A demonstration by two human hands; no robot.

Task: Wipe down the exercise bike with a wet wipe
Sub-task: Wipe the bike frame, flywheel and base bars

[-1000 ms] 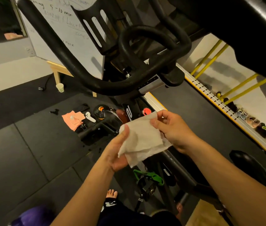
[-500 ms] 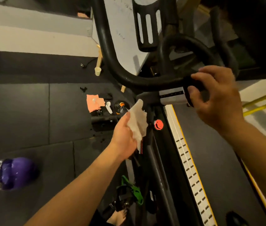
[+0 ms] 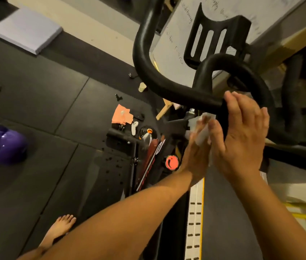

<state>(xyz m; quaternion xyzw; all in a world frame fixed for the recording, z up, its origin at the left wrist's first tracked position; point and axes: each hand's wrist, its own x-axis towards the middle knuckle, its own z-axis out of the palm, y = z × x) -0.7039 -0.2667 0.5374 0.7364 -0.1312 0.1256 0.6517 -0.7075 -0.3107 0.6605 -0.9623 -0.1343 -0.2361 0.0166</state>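
Observation:
The black exercise bike fills the upper right, its curved handlebar (image 3: 148,72) looping above the frame (image 3: 152,154). My left hand (image 3: 195,154) reaches up under the bar, blurred, and holds a crumpled white wet wipe (image 3: 203,128) against the post below the handlebar. Beside it, my right hand (image 3: 242,134) lies over the bar's centre with fairly straight fingers, its thumb touching the wipe. A red round knob (image 3: 171,162) sits on the frame just left of my left wrist.
A purple kettlebell (image 3: 2,143) stands on the black floor mats at the left. An orange cloth (image 3: 121,114), a paper cup (image 3: 142,87) and small items lie by the bike's front foot. A whiteboard (image 3: 176,44) leans behind. A perforated rail (image 3: 194,212) runs below my arms. My bare foot (image 3: 60,228) is lower left.
My left hand has lifted the wipe up to the post under the handlebar. My right hand went from gripping the bar to lying over it beside the wipe. The view has tilted.

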